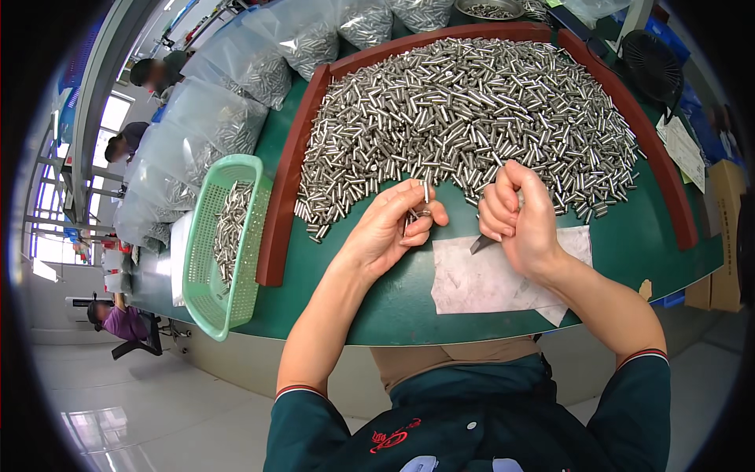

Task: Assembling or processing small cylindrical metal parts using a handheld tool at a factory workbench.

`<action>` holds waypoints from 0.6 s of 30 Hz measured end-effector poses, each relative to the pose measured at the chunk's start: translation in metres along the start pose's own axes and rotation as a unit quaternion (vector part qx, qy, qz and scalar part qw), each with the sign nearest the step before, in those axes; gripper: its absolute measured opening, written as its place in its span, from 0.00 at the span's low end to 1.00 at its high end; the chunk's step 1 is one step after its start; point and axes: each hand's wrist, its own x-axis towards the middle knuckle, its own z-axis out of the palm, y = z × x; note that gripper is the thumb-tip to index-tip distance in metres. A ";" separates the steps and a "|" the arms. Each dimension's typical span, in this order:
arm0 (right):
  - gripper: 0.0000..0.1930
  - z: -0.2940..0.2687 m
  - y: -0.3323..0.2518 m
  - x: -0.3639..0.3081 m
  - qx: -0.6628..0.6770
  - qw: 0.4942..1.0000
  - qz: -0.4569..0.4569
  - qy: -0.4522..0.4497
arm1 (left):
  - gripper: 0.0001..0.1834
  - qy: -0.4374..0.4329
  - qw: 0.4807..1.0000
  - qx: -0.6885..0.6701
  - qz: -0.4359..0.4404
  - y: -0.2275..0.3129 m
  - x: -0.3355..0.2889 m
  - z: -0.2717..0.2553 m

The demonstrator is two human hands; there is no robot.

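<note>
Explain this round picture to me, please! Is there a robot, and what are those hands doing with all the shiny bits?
No robot here: these are a person's own bare hands. The camera sits on their head, looking down through a very wide lens, so straight edges look bent.

On the green table lies a big heap of metal pins, with a red-brown border around its sides and back. A green basket on the left holds more pins. The left hand holds a few pins. The right hand, above a pale sheet, is curled closed; a dark flat thing pokes out below, too hidden to name.
</note>
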 end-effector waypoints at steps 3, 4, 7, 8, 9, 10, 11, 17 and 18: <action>0.18 -0.001 0.000 0.001 0.002 1.000 0.001 0.000 | 0.08 0.003 1.000 0.018 0.008 -0.001 0.001 0.004; 0.18 -0.002 -0.001 0.001 0.002 1.000 0.002 0.000 | 0.08 -0.002 0.998 0.063 0.018 -0.002 0.001 0.005; 0.19 -0.001 -0.001 0.002 -0.009 1.000 0.008 -0.003 | 0.08 -0.064 0.991 0.115 -0.003 -0.001 -0.003 0.009; 0.18 -0.001 -0.001 0.003 -0.015 1.000 0.005 -0.007 | 0.08 -0.104 0.988 0.115 -0.025 -0.001 -0.004 0.008; 0.18 0.000 -0.002 0.003 -0.016 1.000 0.004 -0.004 | 0.08 -0.121 0.982 0.129 -0.060 0.002 -0.006 0.012; 0.18 0.001 -0.002 0.002 -0.018 1.000 0.002 -0.001 | 0.08 -0.112 0.983 0.129 -0.063 0.001 -0.008 0.013; 0.18 0.000 -0.001 0.003 -0.012 1.000 0.001 -0.009 | 0.07 -0.102 0.984 0.131 -0.063 0.001 -0.008 0.013; 0.19 -0.003 0.000 0.003 0.000 1.000 0.004 -0.006 | 0.10 -0.037 0.999 -0.003 -0.004 0.009 -0.005 -0.001; 0.19 -0.004 0.000 0.003 -0.002 1.000 0.005 -0.008 | 0.09 -0.021 0.998 0.064 -0.011 0.009 -0.004 -0.001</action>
